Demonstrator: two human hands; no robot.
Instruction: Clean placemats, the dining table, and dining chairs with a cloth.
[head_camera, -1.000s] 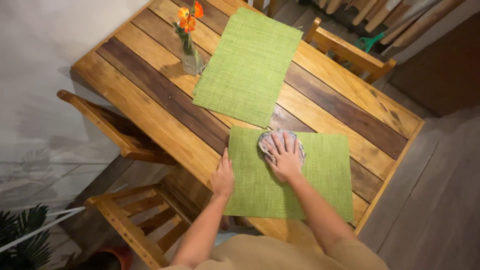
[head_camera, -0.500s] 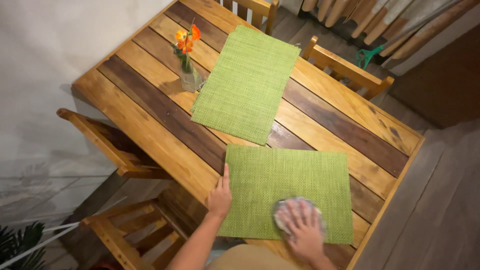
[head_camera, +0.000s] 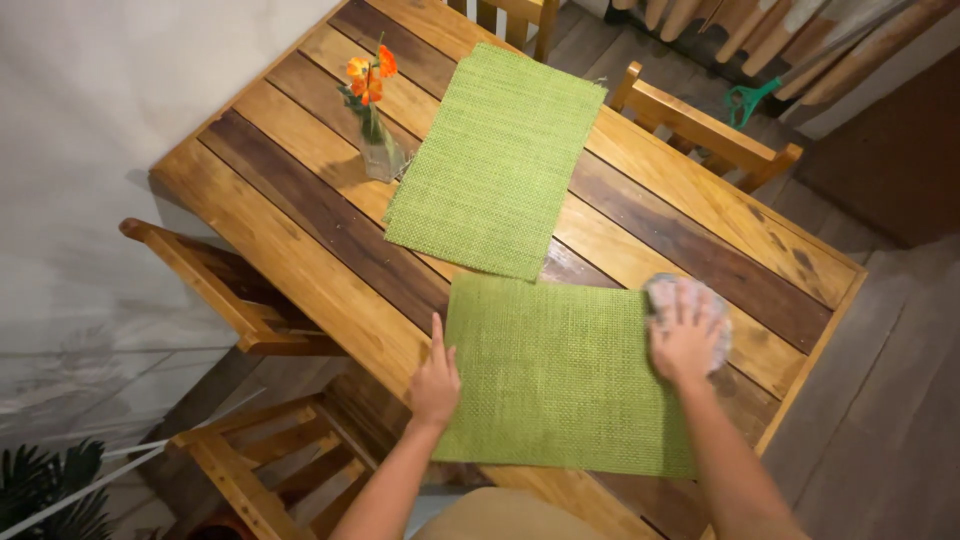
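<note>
A green woven placemat (head_camera: 560, 375) lies at the near edge of the wooden table (head_camera: 300, 230). My left hand (head_camera: 436, 375) rests flat on the mat's left edge, fingers together, pinning it down. My right hand (head_camera: 685, 335) presses a grey-white cloth (head_camera: 718, 330) onto the mat's far right corner, palm down with fingers spread over it. A second green placemat (head_camera: 500, 160) lies farther back, its near corner almost touching the first mat.
A small glass vase with orange flowers (head_camera: 375, 120) stands left of the far mat. Wooden chairs stand at the left (head_camera: 220, 290), near left (head_camera: 260, 460) and far right (head_camera: 700, 130). A green tool (head_camera: 750, 100) lies on the floor behind.
My right hand has slid the cloth over the near mat, from its top middle down to the lower right, then up to the far right corner. My left hand stayed on the left edge.
</note>
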